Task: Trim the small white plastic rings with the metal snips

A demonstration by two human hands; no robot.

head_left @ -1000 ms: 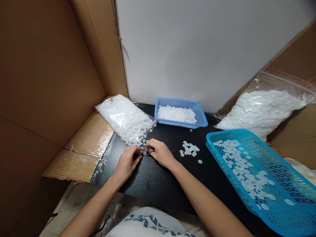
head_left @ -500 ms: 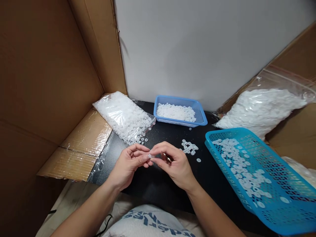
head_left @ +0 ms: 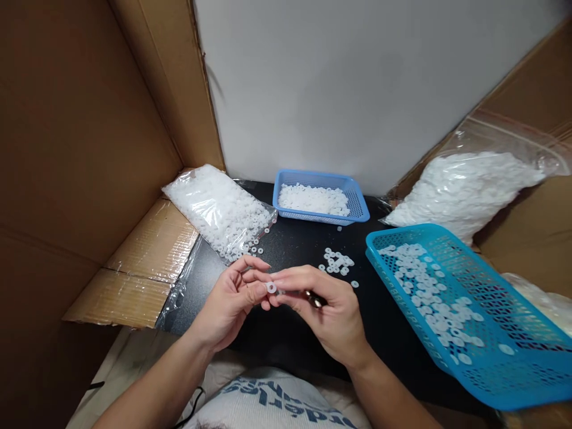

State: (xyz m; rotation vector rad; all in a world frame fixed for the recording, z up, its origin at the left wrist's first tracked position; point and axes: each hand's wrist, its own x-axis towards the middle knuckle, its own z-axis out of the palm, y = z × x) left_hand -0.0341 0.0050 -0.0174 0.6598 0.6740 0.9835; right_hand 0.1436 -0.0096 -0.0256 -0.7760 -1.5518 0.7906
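Observation:
My left hand (head_left: pixel 232 301) and my right hand (head_left: pixel 330 313) meet above the black table (head_left: pixel 290 333), fingertips together. Between them they pinch a small white plastic ring (head_left: pixel 271 288); the left thumb and forefinger press on it. My right hand also grips a thin dark metal tool (head_left: pixel 314 298) tucked under its fingers. An open clear bag of white rings (head_left: pixel 218 208) lies just beyond my left hand, with a few rings spilled at its mouth. A small heap of loose rings (head_left: pixel 336 263) lies on the table beyond my right hand.
A small blue basket (head_left: pixel 319 202) of rings stands at the back by the white wall. A larger teal basket (head_left: pixel 447 310) with rings tilts at the right. A big clear bag of white rings (head_left: pixel 465 187) leans on cardboard at the back right. Cardboard walls stand at the left.
Both hands lifted from the spilled rings at the bag's mouth and drew back toward me. They now hold one ring up between the fingertips.

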